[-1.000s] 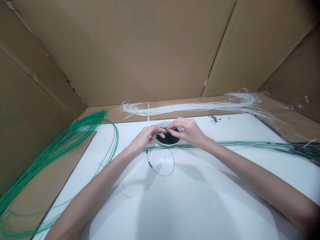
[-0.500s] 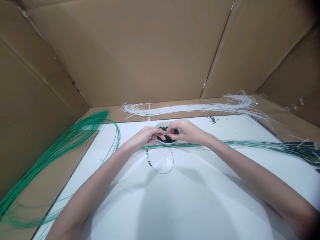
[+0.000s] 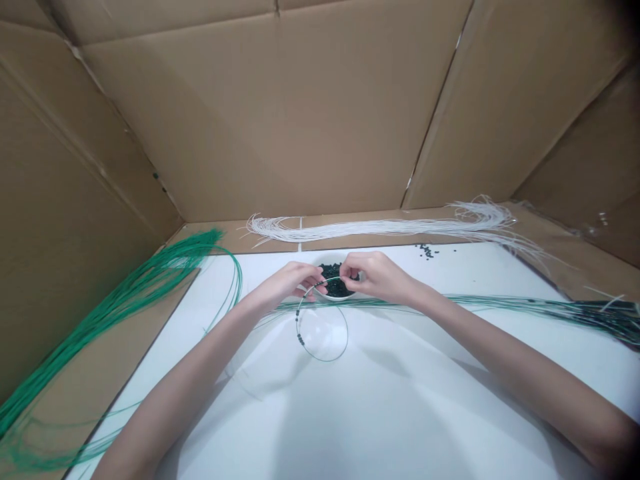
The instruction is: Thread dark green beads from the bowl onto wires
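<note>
A thin green cord (image 3: 347,328) with several black beads (image 3: 301,339) threaded on it hangs in a loop below my hands. My left hand (image 3: 299,279) pinches the cord near some of the beads. Opposite it, my right hand (image 3: 367,272) has its fingertips closed on the cord, and a short stretch runs between the two hands. Right behind and under this stretch stands a white bowl (image 3: 334,298) filled with loose black beads (image 3: 336,285). Both hands partly cover the bowl's sides.
Green cords (image 3: 125,293) lie bundled at the left, and a bundle of white cords (image 3: 370,230) stretches along the back. Beaded dark green strands (image 3: 530,307) cross the white table (image 3: 380,427) to the right. Several loose beads (image 3: 427,251) lie behind. Cardboard walls (image 3: 280,127) enclose the workspace.
My hands have moved slightly apart, and a stretch of bare green cord now shows between them. More of the bowl's beads is visible. The whole view has shifted a little.
</note>
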The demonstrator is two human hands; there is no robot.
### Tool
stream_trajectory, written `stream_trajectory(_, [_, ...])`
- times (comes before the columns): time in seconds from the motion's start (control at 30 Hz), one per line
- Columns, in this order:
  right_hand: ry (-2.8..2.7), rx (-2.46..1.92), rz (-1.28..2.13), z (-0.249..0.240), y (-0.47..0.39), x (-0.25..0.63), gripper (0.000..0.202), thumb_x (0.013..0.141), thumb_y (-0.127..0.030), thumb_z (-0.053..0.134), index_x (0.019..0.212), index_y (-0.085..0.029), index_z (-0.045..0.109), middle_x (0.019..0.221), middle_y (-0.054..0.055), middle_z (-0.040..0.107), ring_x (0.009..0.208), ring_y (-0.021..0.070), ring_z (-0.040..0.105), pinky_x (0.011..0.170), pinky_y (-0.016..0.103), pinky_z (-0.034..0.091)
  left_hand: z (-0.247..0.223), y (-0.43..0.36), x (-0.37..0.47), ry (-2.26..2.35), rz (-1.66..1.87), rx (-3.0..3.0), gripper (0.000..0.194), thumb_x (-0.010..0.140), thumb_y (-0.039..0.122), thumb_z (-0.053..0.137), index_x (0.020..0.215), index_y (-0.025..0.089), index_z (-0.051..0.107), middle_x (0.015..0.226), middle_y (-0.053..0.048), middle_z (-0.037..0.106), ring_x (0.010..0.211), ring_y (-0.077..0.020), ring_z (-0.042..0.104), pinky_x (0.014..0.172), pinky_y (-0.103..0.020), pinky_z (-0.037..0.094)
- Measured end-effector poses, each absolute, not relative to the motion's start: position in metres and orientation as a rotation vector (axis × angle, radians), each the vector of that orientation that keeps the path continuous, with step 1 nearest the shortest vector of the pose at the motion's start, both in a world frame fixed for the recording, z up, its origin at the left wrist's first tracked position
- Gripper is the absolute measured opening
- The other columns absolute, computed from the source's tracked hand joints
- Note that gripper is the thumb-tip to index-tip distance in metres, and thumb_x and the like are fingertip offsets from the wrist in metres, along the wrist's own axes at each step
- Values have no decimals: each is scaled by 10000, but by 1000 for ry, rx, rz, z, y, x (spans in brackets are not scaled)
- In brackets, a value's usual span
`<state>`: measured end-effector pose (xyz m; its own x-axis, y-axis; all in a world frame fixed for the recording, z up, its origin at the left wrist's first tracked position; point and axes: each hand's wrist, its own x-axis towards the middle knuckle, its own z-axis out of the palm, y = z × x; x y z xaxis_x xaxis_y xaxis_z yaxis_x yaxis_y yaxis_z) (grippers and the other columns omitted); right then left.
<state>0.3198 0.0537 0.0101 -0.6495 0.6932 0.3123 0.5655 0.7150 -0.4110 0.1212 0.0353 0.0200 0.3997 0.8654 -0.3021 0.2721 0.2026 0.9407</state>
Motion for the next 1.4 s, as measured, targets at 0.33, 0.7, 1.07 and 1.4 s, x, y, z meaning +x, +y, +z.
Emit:
stream_trajectory(0.33, [-2450, -961, 393, 12, 55, 321, 78, 719, -147, 501, 702, -158, 576, 703, 11, 602, 615, 98, 512, 590, 204, 374, 22, 37, 111, 1414, 524, 1778, 423, 717, 528, 469, 668, 167, 685, 670, -39, 642, 631, -150, 525, 604, -249, 383])
stream_trajectory(0.7, [-2349, -866, 402, 2, 62, 307, 73, 757, -168, 493, 730, -155, 560, 721, 19, 575, 623, 97, 521, 602, 208, 400, -2, 39, 123, 1192, 800, 1619, 217, 731, 338, 517, 784, 132, 561, 724, -27, 585, 607, -113, 542, 597, -238, 439])
stream_trajectory(1.07, [-2754, -1202, 600, -9, 81, 295, 219, 578, -158, 665, 789, -175, 608, 656, 22, 596, 588, 131, 534, 479, 203, 394, -28, 39, 133, 1584, 1052, 1880, 120, 775, 238, 454, 752, 164, 545, 713, 1, 562, 592, -103, 473, 586, -220, 372])
stream_trajectory(1.4, [-2516, -1097, 620, -13, 77, 301, 161, 706, -107, 556, 766, -183, 685, 721, 19, 688, 621, 130, 612, 620, 225, 455, -56, 34, 134, 1463, 1394, 2061, 108, 821, 213, 453, 827, 172, 553, 805, -26, 549, 751, -115, 512, 657, -214, 406])
